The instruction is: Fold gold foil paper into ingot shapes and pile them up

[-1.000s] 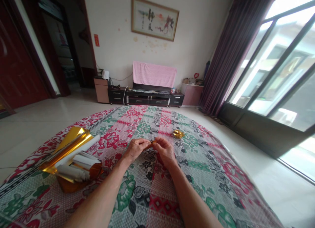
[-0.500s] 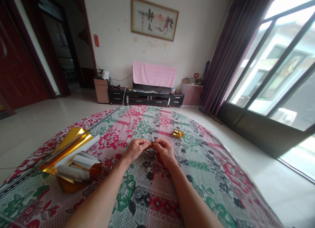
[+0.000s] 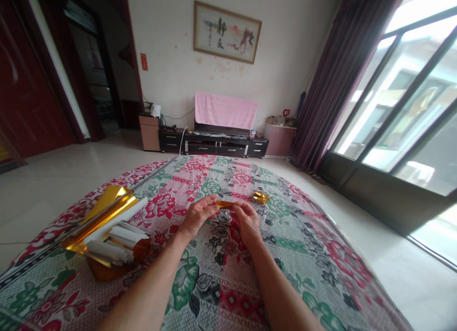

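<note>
Between my two hands, over the middle of the patterned cloth, is a narrow folded piece of gold foil paper (image 3: 225, 205). My left hand (image 3: 195, 219) has its left end between thumb and fingers, with the upper fingers a little raised. At the other end, my right hand (image 3: 249, 222) pinches it with the fingertips. A crumpled or folded gold foil piece (image 3: 261, 197) lies on the cloth just beyond my right hand. To the left of my left forearm rests a loose pile of gold foil sheets (image 3: 114, 200), with white-backed curled sheets (image 3: 110, 251) in it.
The flowered cloth (image 3: 235, 297) covers a round-edged table. Beyond it stand a low black cabinet (image 3: 203, 148) and a pink cloth (image 3: 224, 109) draped over something. A purple curtain (image 3: 328, 78) and large windows are on the right, a dark red door (image 3: 32, 83) on the left.
The gold foil strip now shows more of its length between my hands, which are slightly further apart. My left fingers have lifted and loosened. The view has shifted slightly.
</note>
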A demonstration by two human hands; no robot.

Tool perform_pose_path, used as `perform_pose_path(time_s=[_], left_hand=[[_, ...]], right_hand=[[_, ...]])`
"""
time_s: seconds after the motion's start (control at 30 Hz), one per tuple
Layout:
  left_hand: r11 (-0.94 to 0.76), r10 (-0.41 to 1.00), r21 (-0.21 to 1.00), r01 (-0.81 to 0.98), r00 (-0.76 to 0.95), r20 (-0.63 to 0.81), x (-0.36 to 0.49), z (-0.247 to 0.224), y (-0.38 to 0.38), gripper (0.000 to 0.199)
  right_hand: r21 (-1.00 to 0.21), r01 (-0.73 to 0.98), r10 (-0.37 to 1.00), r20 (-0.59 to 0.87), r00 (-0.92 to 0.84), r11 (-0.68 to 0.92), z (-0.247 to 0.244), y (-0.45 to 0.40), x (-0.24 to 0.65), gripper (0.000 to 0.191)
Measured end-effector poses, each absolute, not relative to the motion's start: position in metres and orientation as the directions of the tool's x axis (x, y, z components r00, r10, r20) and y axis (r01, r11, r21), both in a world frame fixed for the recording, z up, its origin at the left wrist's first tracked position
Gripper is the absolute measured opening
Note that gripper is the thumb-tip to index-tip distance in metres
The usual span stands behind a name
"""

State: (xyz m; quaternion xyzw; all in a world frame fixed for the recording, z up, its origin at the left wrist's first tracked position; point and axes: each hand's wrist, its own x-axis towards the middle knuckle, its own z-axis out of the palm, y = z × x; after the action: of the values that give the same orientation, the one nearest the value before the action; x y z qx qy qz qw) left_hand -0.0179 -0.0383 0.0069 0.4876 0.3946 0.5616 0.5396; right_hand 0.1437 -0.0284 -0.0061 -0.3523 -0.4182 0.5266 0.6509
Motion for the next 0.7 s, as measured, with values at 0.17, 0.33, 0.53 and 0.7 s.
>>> perform_pose_path(time_s=[0.17, 0.33, 0.53, 0.7], left_hand=[[-0.165, 0.983, 0.976, -0.139, 0.056, 0.174, -0.0142, 0.0052, -0.0373, 0.033], [-0.203, 0.979, 0.976, -0.074, -0.03, 0.201, -0.0116, 0.0042, -0.0352, 0.023], [-0.201, 0.978, 0.975, -0.095, -0.082, 0.194, -0.0111, 0.0031, -0.0335, 0.025], [-0.172, 0.982, 0.977, -0.129, -0.106, 0.158, -0.0096, 0.0037, -0.0339, 0.027]], right_hand=[[-0.906, -0.373, 0.98, 0.171, 0.106, 0.199, -0.0054, -0.0288, 0.1432, 0.024], [-0.923, -0.327, 0.979, 0.189, 0.077, 0.204, -0.0055, -0.03, 0.1432, 0.023], [-0.926, -0.326, 0.982, 0.183, 0.057, 0.191, -0.007, -0.0294, 0.1436, 0.023], [-0.917, -0.354, 0.983, 0.18, 0.036, 0.181, -0.0065, -0.0308, 0.1435, 0.021]])
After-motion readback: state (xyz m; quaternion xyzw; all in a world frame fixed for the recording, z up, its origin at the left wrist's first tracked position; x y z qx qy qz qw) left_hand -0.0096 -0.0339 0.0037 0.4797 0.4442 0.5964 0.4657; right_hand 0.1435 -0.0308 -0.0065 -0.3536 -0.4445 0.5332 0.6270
